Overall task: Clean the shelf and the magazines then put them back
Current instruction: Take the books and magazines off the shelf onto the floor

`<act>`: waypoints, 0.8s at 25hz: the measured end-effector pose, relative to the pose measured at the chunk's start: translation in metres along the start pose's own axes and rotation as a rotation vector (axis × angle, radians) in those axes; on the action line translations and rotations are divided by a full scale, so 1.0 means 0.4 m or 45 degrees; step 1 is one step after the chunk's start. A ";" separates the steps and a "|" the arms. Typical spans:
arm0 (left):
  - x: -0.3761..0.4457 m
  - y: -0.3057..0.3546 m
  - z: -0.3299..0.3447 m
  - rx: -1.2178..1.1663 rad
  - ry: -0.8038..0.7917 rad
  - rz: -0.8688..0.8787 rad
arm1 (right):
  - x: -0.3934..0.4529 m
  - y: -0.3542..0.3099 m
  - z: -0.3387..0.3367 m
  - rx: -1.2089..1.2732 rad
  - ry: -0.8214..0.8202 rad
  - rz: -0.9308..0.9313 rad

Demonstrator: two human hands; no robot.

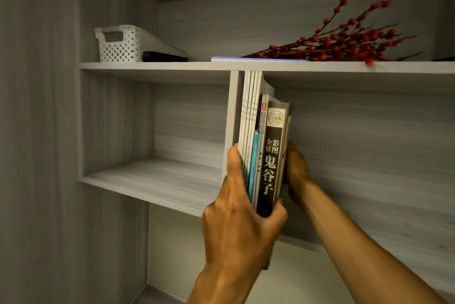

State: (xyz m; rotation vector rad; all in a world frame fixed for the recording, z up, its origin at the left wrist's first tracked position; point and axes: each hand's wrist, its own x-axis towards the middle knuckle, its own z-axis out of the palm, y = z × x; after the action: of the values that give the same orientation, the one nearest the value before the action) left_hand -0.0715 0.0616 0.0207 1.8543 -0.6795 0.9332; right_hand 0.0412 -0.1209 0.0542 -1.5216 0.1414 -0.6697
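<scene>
A stack of upright magazines and a dark-spined book with pale Chinese lettering [261, 146] stands in the right-hand compartment of the pale grey wood-grain shelf unit [157, 175], pressed against the vertical divider [232, 111] at that compartment's left edge. The left hand [237, 215] wraps the bottom of the stack, fingers curled along the left face and thumb across the dark spine's lower end. The right hand [296, 170] lies against the stack's right side, its fingers hidden behind the covers, so how far they curl cannot be told. On the upper board, a white perforated plastic basket [123, 44] sits near the left edge with a black flat object [163, 56] just beside it; further right, red-berried branches [344, 40] rest on a thin white-and-blue booklet [258, 59].
</scene>
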 end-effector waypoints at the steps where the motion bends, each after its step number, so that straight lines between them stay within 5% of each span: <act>1: -0.007 -0.002 -0.017 -0.016 0.003 0.010 | -0.004 -0.001 0.001 0.000 -0.034 -0.018; 14: -0.063 -0.116 -0.270 -0.419 -0.087 0.026 | -0.215 -0.053 0.095 0.312 -0.312 -0.134; 20: -0.139 -0.099 -0.376 -0.420 -0.286 -0.063 | -0.388 0.004 0.099 0.346 -0.265 0.041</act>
State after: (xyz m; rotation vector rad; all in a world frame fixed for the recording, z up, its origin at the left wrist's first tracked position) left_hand -0.1199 0.2181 -0.0012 1.6828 -0.8644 0.5457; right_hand -0.0655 -0.0116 0.0066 -1.3140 -0.0804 -0.4800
